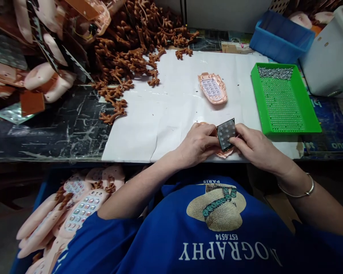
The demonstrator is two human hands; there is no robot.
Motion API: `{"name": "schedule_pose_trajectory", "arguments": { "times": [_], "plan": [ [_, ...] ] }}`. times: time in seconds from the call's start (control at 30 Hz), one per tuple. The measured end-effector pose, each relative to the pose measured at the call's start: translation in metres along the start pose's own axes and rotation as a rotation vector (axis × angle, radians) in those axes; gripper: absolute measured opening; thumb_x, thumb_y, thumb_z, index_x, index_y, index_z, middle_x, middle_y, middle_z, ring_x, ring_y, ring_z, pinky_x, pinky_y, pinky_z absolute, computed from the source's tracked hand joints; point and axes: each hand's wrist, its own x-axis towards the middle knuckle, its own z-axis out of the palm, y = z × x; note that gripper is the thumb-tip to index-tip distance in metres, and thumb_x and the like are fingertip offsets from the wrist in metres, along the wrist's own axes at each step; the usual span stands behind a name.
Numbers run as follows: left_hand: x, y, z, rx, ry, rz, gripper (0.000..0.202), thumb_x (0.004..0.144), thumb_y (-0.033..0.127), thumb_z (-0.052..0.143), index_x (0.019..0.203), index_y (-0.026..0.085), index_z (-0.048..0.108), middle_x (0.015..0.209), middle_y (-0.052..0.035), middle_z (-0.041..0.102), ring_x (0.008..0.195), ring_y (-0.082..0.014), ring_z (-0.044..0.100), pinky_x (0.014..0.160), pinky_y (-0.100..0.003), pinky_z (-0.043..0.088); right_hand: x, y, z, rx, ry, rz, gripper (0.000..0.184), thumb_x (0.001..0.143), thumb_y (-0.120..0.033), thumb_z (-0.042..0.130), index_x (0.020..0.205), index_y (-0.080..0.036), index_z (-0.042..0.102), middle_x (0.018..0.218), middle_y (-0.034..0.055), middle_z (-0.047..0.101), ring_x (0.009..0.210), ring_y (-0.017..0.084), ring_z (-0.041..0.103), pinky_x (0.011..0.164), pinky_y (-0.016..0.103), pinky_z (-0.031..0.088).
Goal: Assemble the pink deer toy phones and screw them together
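Note:
My left hand and my right hand meet at the near edge of a white sheet. Together they pinch a small dark circuit board with pale round dots, tilted upright. Under it lies a pink toy-phone shell, mostly hidden by my fingers. A second pink shell with a keypad insert lies face up farther back on the sheet.
A green tray of screws sits to the right, with a blue bin and a white box behind it. Brown plastic parts are heaped at the back left. A crate of pink toy phones stands below the bench at left.

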Motion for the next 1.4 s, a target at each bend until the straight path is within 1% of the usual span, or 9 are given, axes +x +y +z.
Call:
{"name": "schedule_pose_trajectory", "arguments": {
  "times": [0.2,0.33,0.47,0.7,0.87,0.97,1.13,1.27,1.4],
  "plan": [
    [-0.011,0.001,-0.017,-0.202,0.071,-0.046,0.021,0.095,0.030,0.060,0.112,0.020,0.065,0.110,-0.0094,0.062,0.102,-0.0199,0.060,0.089,-0.037,0.051,0.004,-0.002,-0.004,-0.065,-0.038,-0.047,0.017,0.095,-0.027,0.046,0.080,-0.023,0.039,0.071,0.0003,0.055,0.061,0.015,0.047,0.060,0.029,0.033],
    [-0.024,-0.006,-0.029,-0.090,0.100,-0.053,0.054,0.089,0.033,0.069,0.136,0.020,0.047,0.131,-0.0155,0.054,0.124,-0.0266,0.051,0.104,-0.047,0.046,0.009,-0.007,-0.005,-0.182,-0.083,-0.086,0.011,0.097,-0.027,0.046,0.088,-0.020,0.048,0.081,0.0039,0.061,0.070,0.018,0.054,0.065,0.029,0.036],
    [-0.028,-0.013,-0.031,-0.018,0.057,-0.036,0.058,0.092,0.028,0.065,0.144,0.020,0.040,0.134,-0.0161,0.056,0.120,-0.0259,0.052,0.101,-0.047,0.048,0.019,-0.008,-0.006,-0.245,-0.125,-0.121,0.008,0.096,-0.024,0.050,0.097,-0.019,0.056,0.094,0.0073,0.066,0.083,0.020,0.059,0.072,0.031,0.039],
    [-0.024,-0.020,-0.030,0.043,0.050,-0.001,0.058,0.089,0.031,0.068,0.142,0.020,0.046,0.134,-0.0165,0.058,0.112,-0.0257,0.054,0.096,-0.047,0.051,0.018,0.001,-0.003,-0.137,-0.050,-0.167,0.009,0.094,-0.025,0.055,0.088,-0.018,0.057,0.087,0.0049,0.062,0.077,0.016,0.056,0.071,0.029,0.041],
    [-0.024,-0.021,-0.030,0.022,0.007,-0.014,0.061,0.091,0.032,0.067,0.145,0.023,0.041,0.137,-0.0165,0.054,0.120,-0.0268,0.054,0.098,-0.047,0.051,0.007,0.000,0.006,-0.016,0.075,-0.098,0.020,0.090,-0.020,0.060,0.111,-0.021,0.059,0.090,0.0019,0.066,0.075,0.015,0.060,0.071,0.028,0.046],
    [-0.024,-0.021,-0.028,0.000,0.015,-0.009,0.067,0.089,0.032,0.069,0.148,0.024,0.038,0.135,-0.0168,0.053,0.120,-0.0275,0.055,0.097,-0.047,0.051,0.004,0.002,0.008,-0.016,0.093,-0.113,0.022,0.091,-0.021,0.060,0.113,-0.022,0.060,0.093,0.0023,0.067,0.076,0.015,0.061,0.072,0.028,0.048],
    [-0.017,-0.016,-0.030,0.031,-0.043,-0.028,0.070,0.087,0.042,0.070,0.146,0.018,0.041,0.121,-0.0151,0.057,0.106,-0.0245,0.059,0.087,-0.040,0.054,0.005,0.005,0.005,-0.137,-0.007,-0.216,0.023,0.096,-0.022,0.054,0.116,-0.018,0.065,0.094,0.0061,0.063,0.082,0.017,0.062,0.076,0.031,0.051],
    [-0.011,-0.010,-0.035,0.036,-0.126,-0.093,0.061,0.084,0.048,0.072,0.132,0.015,0.055,0.113,-0.0119,0.057,0.095,-0.0219,0.061,0.080,-0.035,0.054,0.006,0.004,0.001,-0.168,-0.057,-0.239,0.026,0.098,-0.023,0.050,0.117,-0.018,0.068,0.102,0.0084,0.060,0.084,0.017,0.062,0.079,0.031,0.053],
    [-0.009,-0.006,-0.034,0.040,-0.143,-0.138,0.057,0.081,0.052,0.073,0.123,0.016,0.057,0.115,-0.0116,0.058,0.096,-0.0229,0.061,0.080,-0.035,0.052,0.003,0.001,-0.001,-0.179,-0.108,-0.246,0.032,0.100,-0.024,0.044,0.125,-0.020,0.064,0.101,0.0083,0.060,0.086,0.018,0.062,0.080,0.032,0.054]
  ]
}}
